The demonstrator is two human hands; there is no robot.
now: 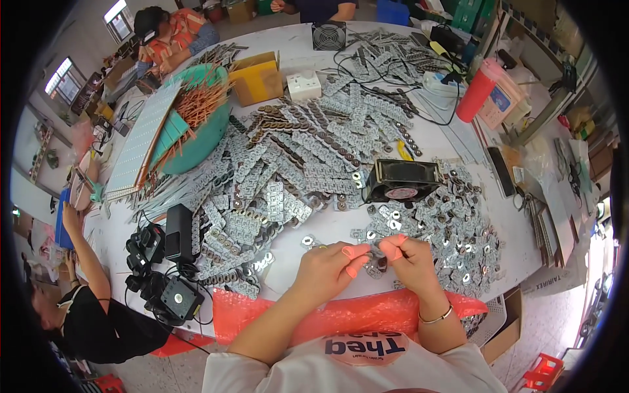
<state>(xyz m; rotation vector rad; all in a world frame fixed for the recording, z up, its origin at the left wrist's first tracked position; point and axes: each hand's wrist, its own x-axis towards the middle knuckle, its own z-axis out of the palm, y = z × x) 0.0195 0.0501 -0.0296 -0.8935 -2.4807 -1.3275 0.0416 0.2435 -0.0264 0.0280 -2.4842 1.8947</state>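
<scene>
My left hand (331, 267) and my right hand (411, 261) meet just above the white table (278, 270), thumbs and fingers pinched together. Orange-pink finger covers sit on several fingertips. Between them is a small grey board piece (375, 252), partly hidden by the fingers; its exact shape is too small to make out. To the right of my hands spreads a heap of loose small grey boards with round parts (452, 236). Beyond and to the left lies a large pile of longer joined strips of such boards (295, 147).
A black fan (401, 181) stands just beyond my hands. Black power adapters (177, 295) with cords lie at the left. Red plastic sheeting (262, 314) covers the near edge. Farther off are a green basin (213, 134), a yellow box (255, 80) and co-workers at the table.
</scene>
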